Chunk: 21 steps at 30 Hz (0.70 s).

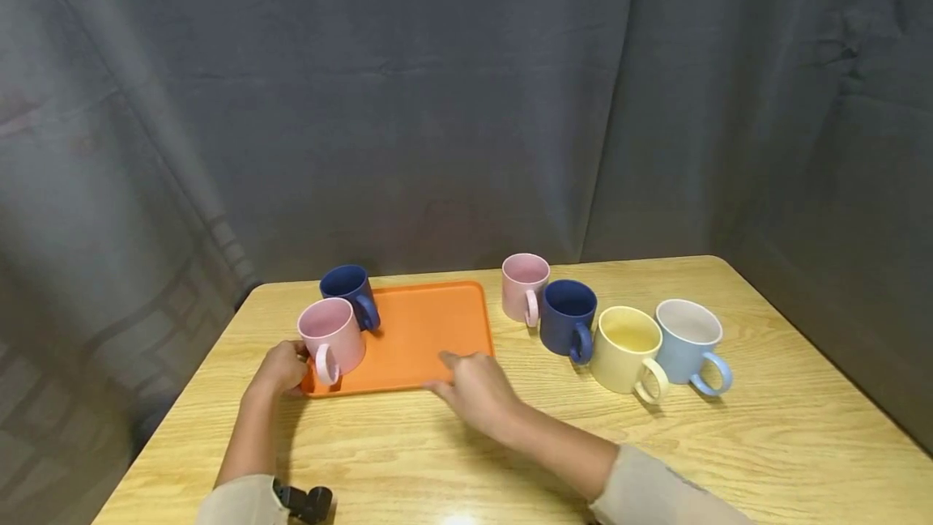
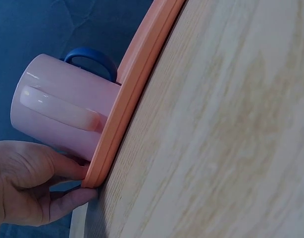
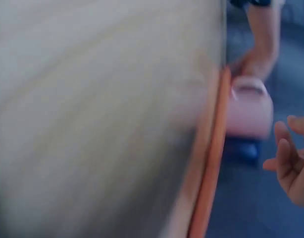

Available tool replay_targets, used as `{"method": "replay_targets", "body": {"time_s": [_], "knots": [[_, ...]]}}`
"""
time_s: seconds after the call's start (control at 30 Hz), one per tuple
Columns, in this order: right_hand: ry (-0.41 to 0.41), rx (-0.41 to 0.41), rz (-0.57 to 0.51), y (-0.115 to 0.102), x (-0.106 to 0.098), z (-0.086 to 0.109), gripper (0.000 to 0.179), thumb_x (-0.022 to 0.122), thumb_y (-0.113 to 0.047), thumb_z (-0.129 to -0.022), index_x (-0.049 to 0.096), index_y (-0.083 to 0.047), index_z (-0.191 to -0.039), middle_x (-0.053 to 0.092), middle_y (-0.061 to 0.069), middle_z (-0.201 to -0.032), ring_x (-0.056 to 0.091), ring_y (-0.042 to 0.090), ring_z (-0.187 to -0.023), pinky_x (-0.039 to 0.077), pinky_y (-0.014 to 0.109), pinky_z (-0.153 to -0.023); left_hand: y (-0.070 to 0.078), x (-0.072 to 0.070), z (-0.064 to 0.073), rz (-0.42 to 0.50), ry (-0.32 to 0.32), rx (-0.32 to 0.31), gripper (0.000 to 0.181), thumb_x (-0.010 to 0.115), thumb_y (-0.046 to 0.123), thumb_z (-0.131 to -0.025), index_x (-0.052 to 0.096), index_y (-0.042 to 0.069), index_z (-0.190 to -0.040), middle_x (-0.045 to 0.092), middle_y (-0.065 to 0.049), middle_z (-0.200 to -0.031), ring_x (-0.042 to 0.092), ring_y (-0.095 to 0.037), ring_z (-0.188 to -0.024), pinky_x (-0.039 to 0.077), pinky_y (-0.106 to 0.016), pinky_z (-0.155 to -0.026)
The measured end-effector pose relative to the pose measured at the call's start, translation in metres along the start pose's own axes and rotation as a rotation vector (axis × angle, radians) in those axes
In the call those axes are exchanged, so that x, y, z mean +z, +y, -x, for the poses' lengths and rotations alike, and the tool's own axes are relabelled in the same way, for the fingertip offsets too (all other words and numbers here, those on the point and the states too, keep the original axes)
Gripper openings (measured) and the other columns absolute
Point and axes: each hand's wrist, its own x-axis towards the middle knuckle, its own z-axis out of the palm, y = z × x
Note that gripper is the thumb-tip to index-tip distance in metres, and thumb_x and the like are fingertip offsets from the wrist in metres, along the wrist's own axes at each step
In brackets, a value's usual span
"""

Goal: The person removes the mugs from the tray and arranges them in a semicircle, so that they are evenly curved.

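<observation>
An orange tray lies on the wooden table. On its left end stand a pink mug and, behind it, a dark blue mug. My left hand is at the tray's near left corner; the left wrist view shows its thumb and fingers pinching the rim just beside the pink mug. Above the tray's near right part is my right hand, holding nothing, its fingers loosely bent. In the blurred right wrist view that hand appears apart from the tray.
Right of the tray, several mugs stand on the table: pink, dark blue, yellow and light blue with a white inside. Their handles face the near side. A grey curtain hangs behind the table.
</observation>
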Motion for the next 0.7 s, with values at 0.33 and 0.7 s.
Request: {"method": "replay_targets", "body": {"time_s": [0.33,0.7], "knots": [[-0.127,0.236,0.126,-0.084,0.093,-0.068,0.049,0.061,-0.058,-0.076,0.05,-0.018,-0.05,0.042,-0.006,-0.048,0.044,0.01,-0.047,0.031,0.023,-0.038,-0.001,-0.001,0.001,0.023,-0.008,-0.002,0.044,0.047,-0.011,-0.065,0.052,-0.018,-0.108,0.057,-0.026,-0.088,0.056,-0.022,-0.061,0.054,-0.034,-0.049],[-0.117,0.303,0.17,-0.099,0.105,-0.079,0.04,0.064,-0.049,-0.08,0.055,-0.018,-0.057,0.055,-0.003,-0.056,0.053,0.015,-0.051,0.037,0.026,-0.04,0.0,0.0,0.001,0.049,-0.012,-0.016,0.05,0.046,-0.012,-0.065,0.049,-0.018,-0.114,0.058,-0.025,-0.087,0.056,-0.021,-0.058,0.054,-0.034,-0.049]]}}
